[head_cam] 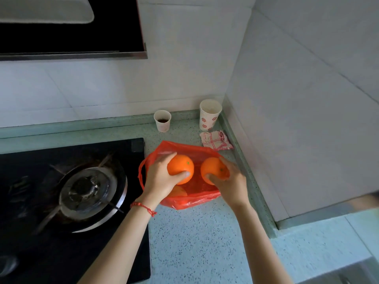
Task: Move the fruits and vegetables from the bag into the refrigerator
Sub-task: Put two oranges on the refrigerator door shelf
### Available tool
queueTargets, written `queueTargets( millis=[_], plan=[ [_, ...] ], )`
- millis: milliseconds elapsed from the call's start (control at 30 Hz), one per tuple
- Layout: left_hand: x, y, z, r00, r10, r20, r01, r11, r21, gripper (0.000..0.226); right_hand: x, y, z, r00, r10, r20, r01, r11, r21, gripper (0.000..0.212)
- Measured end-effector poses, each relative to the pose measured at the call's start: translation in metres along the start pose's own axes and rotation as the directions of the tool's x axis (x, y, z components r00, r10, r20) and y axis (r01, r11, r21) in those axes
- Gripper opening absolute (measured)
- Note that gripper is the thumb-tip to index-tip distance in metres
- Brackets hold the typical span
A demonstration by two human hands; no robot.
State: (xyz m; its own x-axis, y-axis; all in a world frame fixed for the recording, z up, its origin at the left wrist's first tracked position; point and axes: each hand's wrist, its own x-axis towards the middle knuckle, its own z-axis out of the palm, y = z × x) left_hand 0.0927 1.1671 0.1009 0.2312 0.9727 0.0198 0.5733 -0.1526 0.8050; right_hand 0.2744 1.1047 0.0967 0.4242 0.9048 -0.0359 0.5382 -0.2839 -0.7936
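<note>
Bag (190, 198): thin translucent red plastic, crinkled. Oranges (180, 168): smooth, slight sheen. Counter (196, 242): speckled stone-like, matt. Hob (24, 201): glossy black glass; burner (88, 193) metal. Cups (209, 114): paper. Cloth (215, 140): woven checked fabric.

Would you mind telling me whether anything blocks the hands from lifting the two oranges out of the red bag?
Nothing visible does: the left hand grips one orange, the right hand the other, above the open bag.

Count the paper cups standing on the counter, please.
2. The small paper cup, with something dark inside, stands at the back wall behind the red bag. The taller patterned cup stands in the corner, right of it, behind the checked cloth.
</note>
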Motion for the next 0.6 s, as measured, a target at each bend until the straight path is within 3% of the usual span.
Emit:
queueTargets(
  millis=[200, 333, 467, 600],
  plan=[
    [-0.06, 0.004, -0.016, 0.966, -0.223, -0.127, 0.179, 0.94, -0.291, 0.072, -0.028, -0.011, -0.008, 0.999, 0.031, 0.029, -0.038, 0.96, 0.278, 0.059],
    [-0.111, -0.001, -0.014, 0.916, -0.349, -0.198, 0.241, 0.873, -0.424, 0.076, -0.048, -0.01, -0.005, 0.987, -0.01, 0.158, -0.056, 0.91, 0.411, 0.054],
    [-0.177, -0.004, -0.009, 0.814, -0.487, -0.316, 0.289, 0.812, -0.507, 0.077, -0.075, -0.007, -0.001, 0.937, -0.11, 0.331, -0.058, 0.887, 0.459, 0.05],
    [-0.246, -0.005, -0.011, 0.66, -0.622, -0.421, 0.367, 0.756, -0.542, 0.073, -0.115, -0.013, 0.007, 0.843, -0.225, 0.489, -0.027, 0.89, 0.456, 0.047]
  ],
)
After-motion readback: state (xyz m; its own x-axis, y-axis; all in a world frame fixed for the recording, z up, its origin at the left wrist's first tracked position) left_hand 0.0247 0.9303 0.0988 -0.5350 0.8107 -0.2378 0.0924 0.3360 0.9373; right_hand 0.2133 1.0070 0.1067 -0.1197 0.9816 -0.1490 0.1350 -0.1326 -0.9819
